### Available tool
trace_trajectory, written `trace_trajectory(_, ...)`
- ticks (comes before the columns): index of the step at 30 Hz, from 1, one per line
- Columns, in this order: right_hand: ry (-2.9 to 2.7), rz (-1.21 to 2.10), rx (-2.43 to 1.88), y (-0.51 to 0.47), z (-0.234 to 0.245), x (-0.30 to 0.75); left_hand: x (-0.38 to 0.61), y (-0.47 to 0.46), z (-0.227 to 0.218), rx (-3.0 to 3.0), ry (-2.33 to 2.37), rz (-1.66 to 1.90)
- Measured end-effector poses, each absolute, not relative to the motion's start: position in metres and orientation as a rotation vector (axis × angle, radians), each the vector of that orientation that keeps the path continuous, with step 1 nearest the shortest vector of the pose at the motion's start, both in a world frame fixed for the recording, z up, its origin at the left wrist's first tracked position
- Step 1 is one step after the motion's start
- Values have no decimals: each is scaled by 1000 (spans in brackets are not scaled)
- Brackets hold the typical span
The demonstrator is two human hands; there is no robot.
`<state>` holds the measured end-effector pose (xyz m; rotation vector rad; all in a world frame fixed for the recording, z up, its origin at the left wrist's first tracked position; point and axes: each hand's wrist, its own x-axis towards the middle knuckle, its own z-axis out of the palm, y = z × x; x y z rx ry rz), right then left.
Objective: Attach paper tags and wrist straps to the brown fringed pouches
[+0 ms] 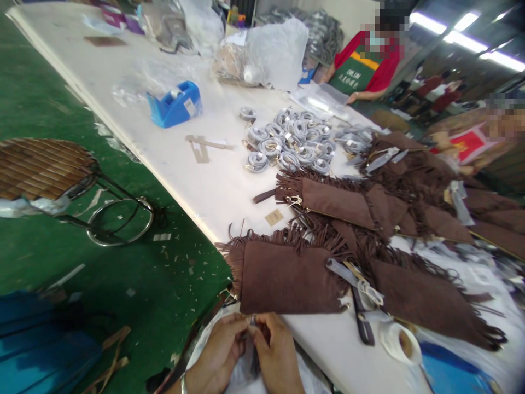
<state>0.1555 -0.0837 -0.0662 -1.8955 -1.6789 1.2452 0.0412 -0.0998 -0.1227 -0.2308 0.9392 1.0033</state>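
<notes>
White tabletop is stretching ahead of both hands and off to their right. Brown, suede-like material is making up the nearest fringed bag, which is lying flat just beyond the fingertips; whether they are touching its near edge is staying unclear. By its look, the bag is promising to be light, soft and floppy, its matte surface probably giving good grip. Its plain middle panel is seeming the surest place for taking hold, while the thin fringe, running along the sides left of and farthest from the hands, is looking prone to tangling or bending under a pull. Left hand and right hand are pointing forward and angling inward until their fingertips are meeting, fingers curling and thumbs pressing. A pale band is circling the left wrist. Both hands are pinching a small greyish piece between them; it is showing too little for naming, but is probably light, thin and best held by its end.
</notes>
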Motion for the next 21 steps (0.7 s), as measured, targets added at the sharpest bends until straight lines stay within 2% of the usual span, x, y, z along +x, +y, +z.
trace_trajectory(13, -1794, 1182, -1847, -85, -69, 159, 30, -94, -126, -287, 851, 806)
trace_trajectory(21, -2217, 901, -1834, -94, -76, 157, 36, -92, -126, -188, 932, 829)
